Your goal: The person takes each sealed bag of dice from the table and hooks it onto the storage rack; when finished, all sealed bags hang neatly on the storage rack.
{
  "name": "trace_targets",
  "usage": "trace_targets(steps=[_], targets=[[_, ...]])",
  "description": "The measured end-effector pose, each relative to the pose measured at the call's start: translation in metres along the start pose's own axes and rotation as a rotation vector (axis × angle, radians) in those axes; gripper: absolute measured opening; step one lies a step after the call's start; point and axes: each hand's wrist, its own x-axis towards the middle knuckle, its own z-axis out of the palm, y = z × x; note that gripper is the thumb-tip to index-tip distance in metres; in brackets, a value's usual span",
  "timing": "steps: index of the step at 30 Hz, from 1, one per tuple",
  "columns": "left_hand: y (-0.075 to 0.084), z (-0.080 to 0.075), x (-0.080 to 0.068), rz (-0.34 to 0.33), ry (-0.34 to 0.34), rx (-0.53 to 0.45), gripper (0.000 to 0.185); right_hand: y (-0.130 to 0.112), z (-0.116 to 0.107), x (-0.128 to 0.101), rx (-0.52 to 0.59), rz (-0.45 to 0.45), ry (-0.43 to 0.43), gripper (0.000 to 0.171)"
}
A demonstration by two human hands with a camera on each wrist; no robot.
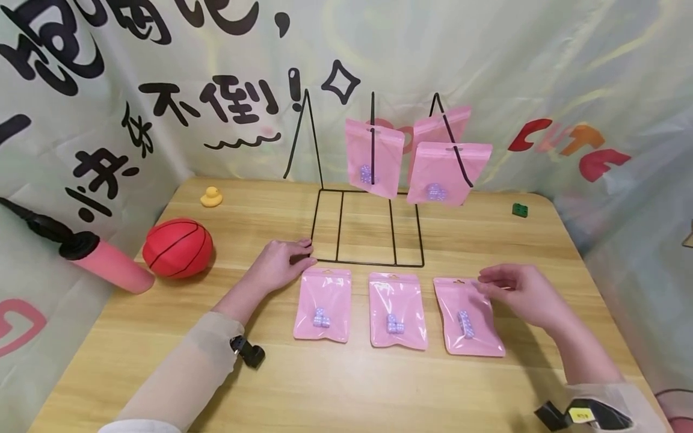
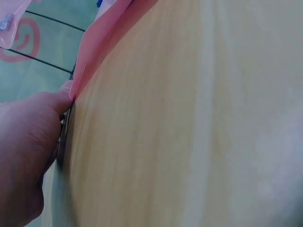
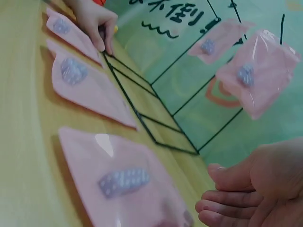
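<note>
Three pink bags lie in a row on the wooden table point(image 1: 346, 385): left bag point(image 1: 322, 304), middle bag point(image 1: 397, 310), right bag point(image 1: 468, 316), each with small lilac pieces inside. Behind them stands a black wire rack point(image 1: 368, 225) with three more pink bags hanging, among them a left one point(image 1: 373, 156) and a right one point(image 1: 448, 173). My left hand point(image 1: 305, 252) rests on the rack's front left base corner, fingers fairly straight, thumb by the left bag's top edge point(image 2: 83, 71). My right hand point(image 1: 487, 282) hovers by the right bag's top right corner, fingers point(image 3: 222, 208) loosely curled, holding nothing.
A red ball point(image 1: 177, 248) and a pink pump point(image 1: 103, 258) lie at the left. A yellow duck point(image 1: 211, 196) sits at the back left, and a small green block point(image 1: 520, 209) at the back right. Printed fabric walls enclose the table on three sides.
</note>
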Motion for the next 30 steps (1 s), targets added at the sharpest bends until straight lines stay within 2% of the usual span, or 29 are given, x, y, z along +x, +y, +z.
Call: trace_targets(steps=[5,10,18,24,30], targets=[[0.0,0.0,-0.001,-0.03,-0.005,-0.003,0.036,0.016,0.002,-0.005,-0.002,0.107,-0.023,0.037],[0.0,0.0,-0.001,-0.026,-0.006,-0.005,0.037,0.026,0.006,-0.011,-0.004,0.189,-0.021,0.046],[0.002,-0.002,0.001,-0.02,-0.008,0.0,0.037,0.029,0.013,-0.012,0.095,0.311,-0.037,0.062],[0.003,-0.001,0.001,-0.029,-0.016,0.002,0.038,0.034,0.017,-0.015,0.175,0.305,-0.043,0.05],[0.003,-0.001,0.0,-0.047,-0.015,-0.003,0.038,0.032,0.014,-0.02,0.267,0.22,-0.04,0.032]])
